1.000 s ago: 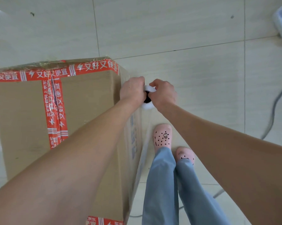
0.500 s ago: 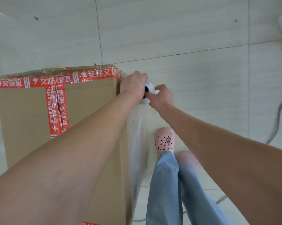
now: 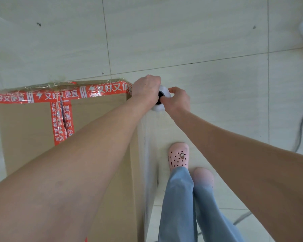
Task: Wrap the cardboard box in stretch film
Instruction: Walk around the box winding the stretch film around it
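The cardboard box (image 3: 30,130) stands on the tiled floor (image 3: 208,41) at the left, with red printed tape (image 3: 42,96) along its far top edge and down the middle of its top. At its far right corner both hands hold a white roll of stretch film (image 3: 165,90) upright. The left hand (image 3: 145,89) is curled over the roll's left side. The right hand (image 3: 177,101) grips the roll's top end, with a fingertip at the dark core. A sheet of clear film (image 3: 148,154) runs from the roll back along the box's right side. Crinkled film also shows over the far top edge. Just right of the box are the person's pink shoes (image 3: 179,157) and blue trousers (image 3: 178,206). A grey cable (image 3: 302,126) lies at the far right.
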`<state>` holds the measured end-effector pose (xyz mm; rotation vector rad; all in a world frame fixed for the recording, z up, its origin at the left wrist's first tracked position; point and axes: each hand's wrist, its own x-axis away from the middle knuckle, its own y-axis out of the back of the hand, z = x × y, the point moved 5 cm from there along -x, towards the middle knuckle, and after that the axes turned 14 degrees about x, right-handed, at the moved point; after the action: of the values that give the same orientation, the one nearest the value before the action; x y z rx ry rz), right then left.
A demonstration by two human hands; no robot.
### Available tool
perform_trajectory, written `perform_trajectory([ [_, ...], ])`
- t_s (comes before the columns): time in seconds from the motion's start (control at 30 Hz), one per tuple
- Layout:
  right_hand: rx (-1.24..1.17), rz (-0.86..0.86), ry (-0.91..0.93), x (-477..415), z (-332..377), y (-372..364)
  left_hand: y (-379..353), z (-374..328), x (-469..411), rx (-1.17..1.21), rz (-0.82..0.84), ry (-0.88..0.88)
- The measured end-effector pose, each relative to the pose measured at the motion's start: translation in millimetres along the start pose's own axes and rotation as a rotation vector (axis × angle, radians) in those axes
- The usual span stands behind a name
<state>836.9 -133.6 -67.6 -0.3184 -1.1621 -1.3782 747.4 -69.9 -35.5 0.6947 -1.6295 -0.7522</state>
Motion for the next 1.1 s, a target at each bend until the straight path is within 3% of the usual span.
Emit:
perform_trajectory([
  [0.13, -0.024, 0.019, -0.035, 1.3, 0.4, -5.0, 2.4, 0.8, -0.5, -0.002, 0.025, 0.004],
  [0.3, 0.085, -0.009, 0.001, -0.4, 4.8, -6.3, 2.4, -3.6, -0.5, -0.025, 0.026, -0.141],
  [0.47, 0.335, -0.044, 0.156, -8.2, 27.8, 12.4, 11.0, 5.6, -5.5, 0.056, -0.009, 0.020],
  [0.57, 0.204, 0.021, 0.009, -13.3, 21.9, 20.5, 11.3, 4.0, -7.0, 0.087, 0.005, 0.082],
  [0.63, 0.091, 0.078, -0.085, -12.0, 13.7, 19.6, 12.6, -5.5, -8.9, 0.082, 0.018, 0.021],
  [0.8, 0.086, 0.075, -0.075, -10.4, 11.7, 16.6, 5.4, -22.5, -16.7, -0.021, 0.145, -0.175],
  [1.1, -0.146, 0.184, -0.248, -16.6, 15.8, 2.2, 20.7, -19.6, -26.1, -0.123, 0.191, -0.186],
])
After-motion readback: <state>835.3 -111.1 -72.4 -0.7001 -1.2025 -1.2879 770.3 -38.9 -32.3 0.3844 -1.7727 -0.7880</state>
